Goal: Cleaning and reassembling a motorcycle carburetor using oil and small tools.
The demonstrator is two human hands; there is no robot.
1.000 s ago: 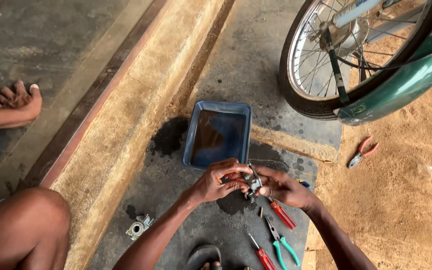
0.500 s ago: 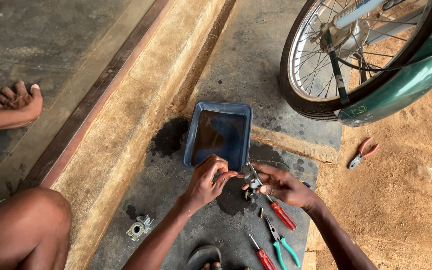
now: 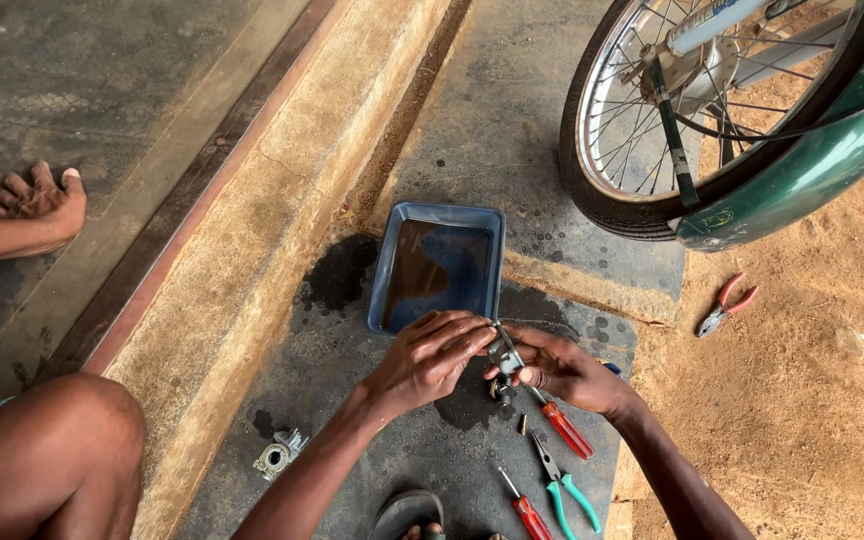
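Observation:
My left hand (image 3: 432, 358) hovers just below the blue tray (image 3: 384, 280), fingertips pinching at a small metal part (image 3: 502, 352). That grey, oily part rests in my right hand (image 3: 564, 372), which grips it from the right with thumb and fingers. Both hands meet over the dark, oil-stained concrete slab (image 3: 372, 470). A red-handled screwdriver (image 3: 564, 425) lies under my right hand, its shaft pointing up toward the part. The tray holds dark liquid.
Green-handled pliers (image 3: 564, 490) and a second red screwdriver (image 3: 524, 510) lie near the bottom edge. A small metal fitting (image 3: 277, 455) sits lower left. Red pliers (image 3: 724, 305) lie on sand. A motorbike wheel (image 3: 692, 110) stands upper right. Another person's hand (image 3: 40, 205) and knee (image 3: 52, 450) are at left.
My left hand drew back slightly from the part, then returned with fingers extended onto it. My right hand kept hold of the part and barely moved.

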